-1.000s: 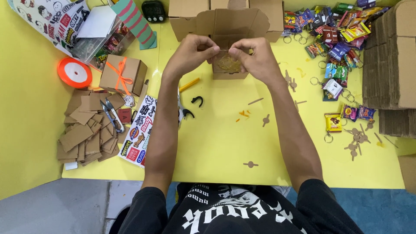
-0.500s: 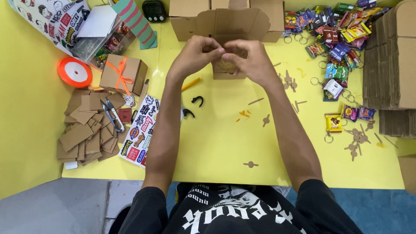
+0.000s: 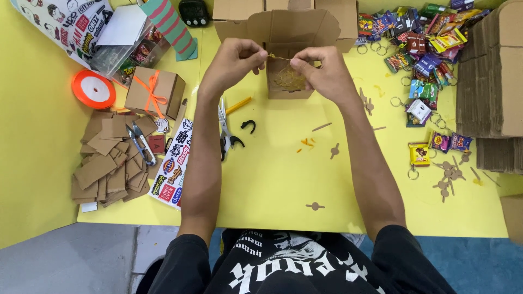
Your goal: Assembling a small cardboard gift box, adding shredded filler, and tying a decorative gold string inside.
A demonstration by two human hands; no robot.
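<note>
My left hand (image 3: 233, 61) and right hand (image 3: 321, 71) are raised over the open cardboard box (image 3: 286, 51), which stands at the far middle of the yellow bench (image 3: 283, 174). Both hands are closed in a pinch, each gripping one end of a thin straw-coloured strand (image 3: 278, 57) stretched between them just above the box opening. Inside the box lies a nest of the same straw-coloured filler (image 3: 289, 79). The box flaps stand upright behind my fingers.

Scissors (image 3: 226, 133) lie on the bench under my left forearm. A closed box tied with orange ribbon (image 3: 154, 92) sits to the left, near an orange ribbon spool (image 3: 92, 89) and a pile of cardboard pieces (image 3: 109, 163). Wrapped sweets (image 3: 425, 38) are heaped at the far right.
</note>
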